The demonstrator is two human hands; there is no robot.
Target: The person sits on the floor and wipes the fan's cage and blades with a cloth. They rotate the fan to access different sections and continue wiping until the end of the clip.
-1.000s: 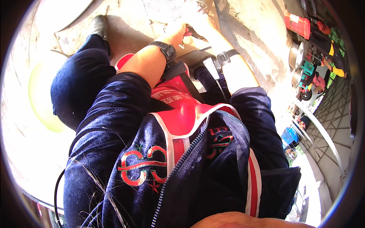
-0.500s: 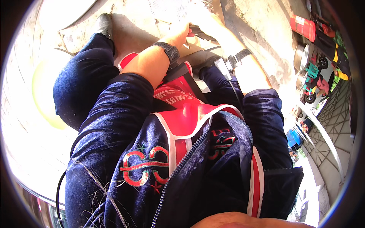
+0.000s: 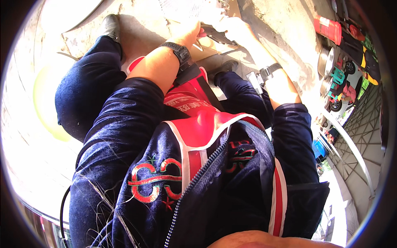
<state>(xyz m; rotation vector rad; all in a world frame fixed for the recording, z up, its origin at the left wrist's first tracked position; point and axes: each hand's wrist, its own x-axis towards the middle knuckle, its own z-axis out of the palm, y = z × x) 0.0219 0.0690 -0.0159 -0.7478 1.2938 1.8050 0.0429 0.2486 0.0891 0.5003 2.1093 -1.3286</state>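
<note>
Out in front of me, near the top of the view, my left hand (image 3: 192, 31) and my right hand (image 3: 236, 29) work close together in harsh sunlight. My left hand is closed with its fingers curled; glare hides what they hold. Fingers bent, my right hand is closed at the edge of a dark, ridged thing (image 3: 219, 36) that lies between the hands. Its kind cannot be made out. Just beyond my left hand is a pale, mesh-like thing (image 3: 178, 9), washed out by the light. Brownish cardboard-like sheet (image 3: 206, 50) shows below the hands.
A red bucket (image 3: 328, 29) stands at the far right, with metal basins (image 3: 324, 62) nearer. A curved white bar (image 3: 349, 144) crosses the right side. A large, pale round surface (image 3: 68, 14) lies at the upper left. My shoe (image 3: 110, 27) rests on the ground.
My right hand and forearm have shifted right, away from my left hand, showing more of the dark ridged thing. My left forearm has moved slightly left and toward me.
</note>
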